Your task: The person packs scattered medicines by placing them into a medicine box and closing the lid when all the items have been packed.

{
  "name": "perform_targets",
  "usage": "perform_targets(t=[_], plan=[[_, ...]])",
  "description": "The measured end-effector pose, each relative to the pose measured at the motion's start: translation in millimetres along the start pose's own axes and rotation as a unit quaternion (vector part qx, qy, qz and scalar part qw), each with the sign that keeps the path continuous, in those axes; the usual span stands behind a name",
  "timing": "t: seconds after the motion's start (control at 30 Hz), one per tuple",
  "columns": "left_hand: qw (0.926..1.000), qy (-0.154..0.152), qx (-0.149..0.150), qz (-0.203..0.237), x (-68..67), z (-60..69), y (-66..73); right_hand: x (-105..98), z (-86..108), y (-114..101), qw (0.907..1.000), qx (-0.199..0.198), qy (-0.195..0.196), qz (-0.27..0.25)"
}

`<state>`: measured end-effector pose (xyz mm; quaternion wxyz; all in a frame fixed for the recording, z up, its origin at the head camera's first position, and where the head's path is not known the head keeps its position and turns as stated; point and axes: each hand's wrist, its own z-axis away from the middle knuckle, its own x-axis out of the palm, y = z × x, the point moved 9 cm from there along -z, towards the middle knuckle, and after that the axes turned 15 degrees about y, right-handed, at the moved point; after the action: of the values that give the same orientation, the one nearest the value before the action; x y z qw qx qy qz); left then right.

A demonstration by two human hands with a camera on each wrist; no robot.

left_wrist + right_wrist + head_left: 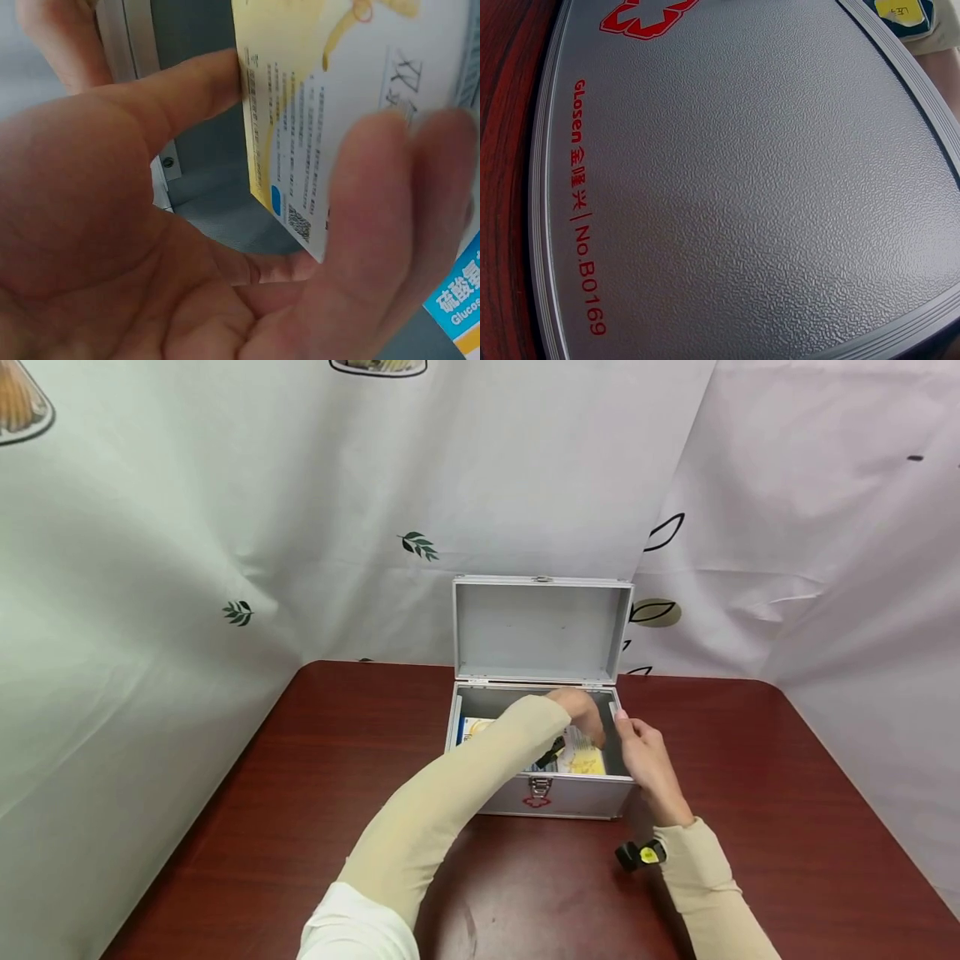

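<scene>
A silver metal first-aid case (577,797) stands on the table with its lid (543,631) raised. Reaching inside it, my left hand (583,710) holds a yellow-and-white medicine box (300,142) between thumb and fingers. Printed text and a square code show on that box in the left wrist view. My right hand (651,766) grips the case's right rim, thumb on top. The right wrist view shows mainly the case's textured front wall (742,187) with red lettering.
Other medicine packs lie in the case, among them a white box (474,727) at its left and a blue-and-white box (461,296). The case sits toward the back of the dark red table (360,727). A pale patterned curtain (337,527) hangs behind.
</scene>
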<state>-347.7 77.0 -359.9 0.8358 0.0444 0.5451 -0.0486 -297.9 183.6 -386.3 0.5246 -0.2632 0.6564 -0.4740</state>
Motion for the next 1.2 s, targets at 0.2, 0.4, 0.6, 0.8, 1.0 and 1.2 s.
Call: perform_targets(t=[0.2,0.4,0.6,0.8,1.0,1.2], plan=[[0.9995,-0.006,0.029,-0.004,3.1,1.7,11.1,-2.9,-0.7,-2.6,0.9999,-0.009,0.01,0.001],[0.999,0.034,0.03,0.001,9.8,4.1,11.6,-5.1,-0.6,-2.6,0.9998,-0.012,0.013,0.008],[0.9933,0.083,0.08,-0.012,14.7,4.9,15.8,-6.9,-0.6,-2.2,0.9998,-0.012,0.017,0.001],[0.9949,0.063,0.07,-0.036,18.8,6.9,17.9,-2.5,0.4,-0.6,0.9999,-0.01,0.007,0.0],[0.9946,0.072,0.062,-0.044,19.3,7.6,19.2,-3.0,0.0,0.0,0.9999,-0.008,0.014,-0.002],[0.9934,0.077,0.066,-0.054,24.8,5.5,20.8,-2.5,-0.7,0.2,0.9999,-0.008,0.012,0.001]])
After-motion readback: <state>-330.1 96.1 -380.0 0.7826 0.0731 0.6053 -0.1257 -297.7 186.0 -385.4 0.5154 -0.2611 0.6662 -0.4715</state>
